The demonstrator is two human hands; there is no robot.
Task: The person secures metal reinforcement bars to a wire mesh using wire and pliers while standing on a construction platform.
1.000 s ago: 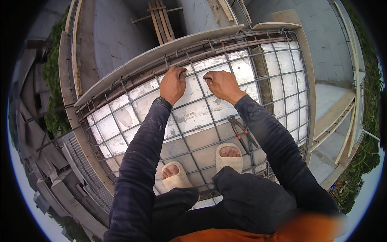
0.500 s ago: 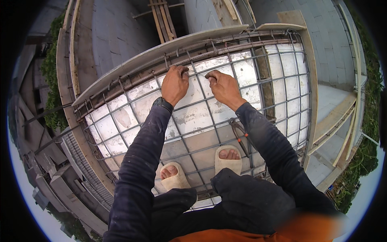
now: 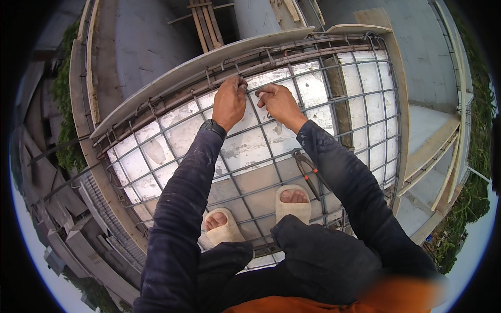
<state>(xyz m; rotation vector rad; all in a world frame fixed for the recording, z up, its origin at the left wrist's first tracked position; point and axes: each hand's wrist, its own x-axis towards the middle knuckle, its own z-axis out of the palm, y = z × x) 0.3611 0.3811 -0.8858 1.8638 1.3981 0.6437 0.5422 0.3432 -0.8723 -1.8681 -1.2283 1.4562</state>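
Observation:
I crouch on a grid of steel reinforcing bars (image 3: 360, 133) laid over pale formwork boards (image 3: 250, 148). My left hand (image 3: 229, 101) and my right hand (image 3: 276, 101) meet at one bar crossing near the grid's far edge. Fingers of both hands are pinched around a thin tie wire (image 3: 250, 89) there. A dark watch sits on my left wrist (image 3: 213, 126). Pliers with dark handles (image 3: 307, 168) lie on the bars beside my right forearm, above my right sandal (image 3: 292, 204).
A pale board (image 3: 198, 68) forms the curved far rim of the slab. Beyond it is a drop to lower roofs and wooden planks (image 3: 203, 23). My left sandal (image 3: 222, 229) rests on the bars. Green bushes (image 3: 65, 115) show far below at left.
Both hands have kept working at the same bar crossing; the fingers have drawn closer together on the wire. The view has tilted slightly.

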